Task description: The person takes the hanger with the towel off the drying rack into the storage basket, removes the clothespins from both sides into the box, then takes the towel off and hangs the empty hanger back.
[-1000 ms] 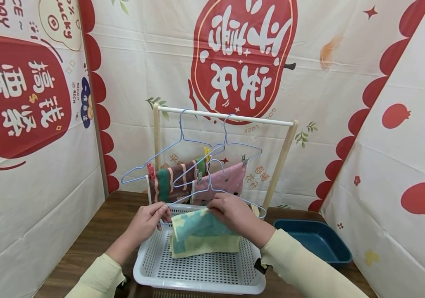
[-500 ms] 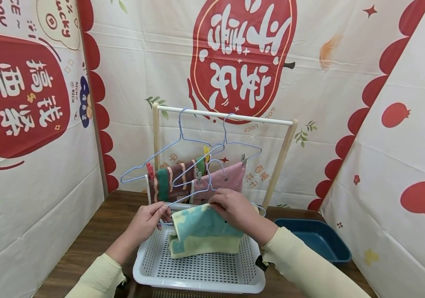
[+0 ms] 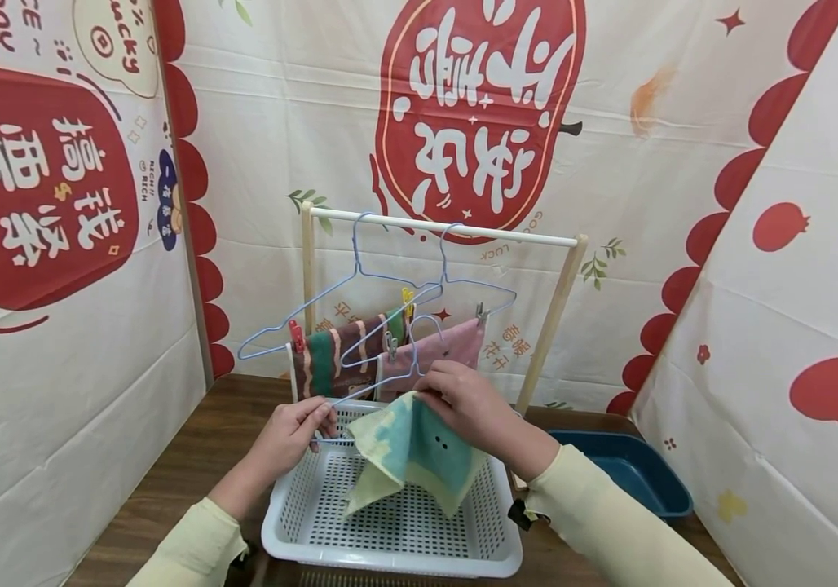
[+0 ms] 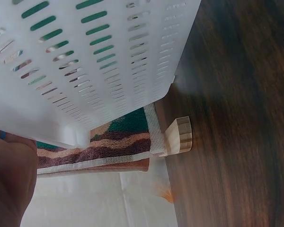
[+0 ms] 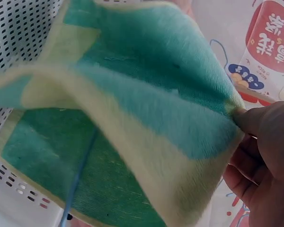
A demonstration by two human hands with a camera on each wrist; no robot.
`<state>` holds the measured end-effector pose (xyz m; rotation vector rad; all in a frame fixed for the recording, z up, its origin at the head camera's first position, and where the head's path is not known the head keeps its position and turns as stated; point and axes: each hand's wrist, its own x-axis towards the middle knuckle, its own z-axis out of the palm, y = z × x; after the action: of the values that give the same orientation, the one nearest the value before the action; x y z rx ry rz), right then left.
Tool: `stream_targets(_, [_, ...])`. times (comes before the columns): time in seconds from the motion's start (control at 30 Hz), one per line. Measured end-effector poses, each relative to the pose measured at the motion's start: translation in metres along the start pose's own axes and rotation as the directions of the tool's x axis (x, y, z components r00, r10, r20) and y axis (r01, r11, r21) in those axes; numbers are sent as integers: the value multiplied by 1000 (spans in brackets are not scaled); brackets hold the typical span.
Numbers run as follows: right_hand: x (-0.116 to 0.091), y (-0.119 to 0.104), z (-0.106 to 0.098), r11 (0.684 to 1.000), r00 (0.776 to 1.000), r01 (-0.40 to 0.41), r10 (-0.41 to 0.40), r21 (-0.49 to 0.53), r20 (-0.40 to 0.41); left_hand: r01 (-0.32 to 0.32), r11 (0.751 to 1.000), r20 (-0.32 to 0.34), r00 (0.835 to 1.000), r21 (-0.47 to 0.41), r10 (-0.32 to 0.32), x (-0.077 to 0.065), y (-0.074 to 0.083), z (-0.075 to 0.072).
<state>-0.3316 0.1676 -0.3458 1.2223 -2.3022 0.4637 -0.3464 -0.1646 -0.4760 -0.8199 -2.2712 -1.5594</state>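
My left hand (image 3: 294, 432) grips the left corner of a blue wire hanger (image 3: 416, 359) above a white slotted basket (image 3: 390, 564). A teal and pale-yellow towel (image 3: 407, 448) lies over the hanger, its near part raised in loose folds. My right hand (image 3: 466, 408) pinches the towel's upper edge between thumb and fingers, close under the hanger's shoulder. In the right wrist view the pinched towel (image 5: 180, 123) spreads over the blue wire. Little of the left hand (image 4: 9, 179) shows in the left wrist view, and the right end of the hanger is hidden.
Behind stands a wooden rack (image 3: 558, 318) with a white bar (image 3: 492, 238). Two hangers on it bear a striped towel (image 3: 324, 367) and a pink towel (image 3: 456, 346), clipped with clothespins (image 3: 297, 336). A dark blue basin (image 3: 624, 465) sits to the right on the wooden table (image 3: 162, 481).
My right hand has moved slightly up, lifting the towel's edge. The towel, earlier lying flatter across the hanger, now hangs in peaked folds. My left hand stays in place.
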Motion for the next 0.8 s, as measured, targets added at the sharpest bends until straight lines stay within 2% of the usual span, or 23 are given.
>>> stream_targets(0.37, [5,-1,-12,998,995,57,-54,29,-85,1,1000,1,1000,9,-1,0,-1,0])
stream_targets(0.8, [6,-3,-28,996,989,50,-40,67,-140,1,1000,-6,1000,20,-1,0,1,1])
